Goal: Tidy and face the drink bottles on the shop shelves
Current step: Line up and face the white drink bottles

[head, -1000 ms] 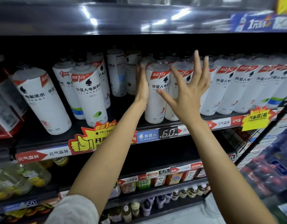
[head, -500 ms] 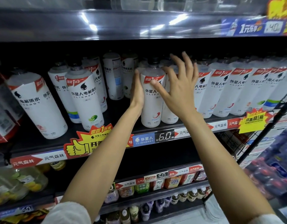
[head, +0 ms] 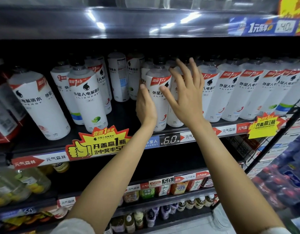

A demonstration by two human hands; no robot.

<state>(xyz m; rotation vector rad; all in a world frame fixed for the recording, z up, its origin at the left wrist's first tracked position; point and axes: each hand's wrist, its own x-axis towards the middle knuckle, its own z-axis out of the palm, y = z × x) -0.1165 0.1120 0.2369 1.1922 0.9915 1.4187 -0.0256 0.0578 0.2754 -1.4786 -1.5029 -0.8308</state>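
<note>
We have both hands up at the middle shelf (head: 112, 146), either side of one white bottle (head: 158, 98) that stands upright at the front edge, just above the 6.0 price tag (head: 170, 140). Our left hand (head: 146, 105) lies flat along the bottle's left side, its fingers (head: 143, 87) straight and pointing up, touching the label. Our right hand (head: 188, 97) is spread across the front and right of the same bottle: the thumb rests on the label's face, while the other fingers (head: 181, 70) reach up and back past the bottle's shoulder toward the bottles behind. Those fingers are splayed and only slightly bent; neither hand is wrapped round the bottle, which sits between the two palms. Whether the right palm itself touches it, we cannot tell.

The bottle's black cap (head: 159, 60) shows above our fingertips, and its printed front faces outward. Just beside it to the right runs a close row of white bottles (head: 247, 92), fronts forward. To the left, well apart from our hands, stands a lime-marked bottle (head: 87, 98), and farther left a leaning bottle (head: 37, 105) tilted toward the left. A yellow promo sign (head: 97, 144) hangs on the shelf edge below them, and a second yellow sign (head: 264, 124) hangs at the right. The lower shelf (head: 162, 196) carries small drink bottles.
</note>
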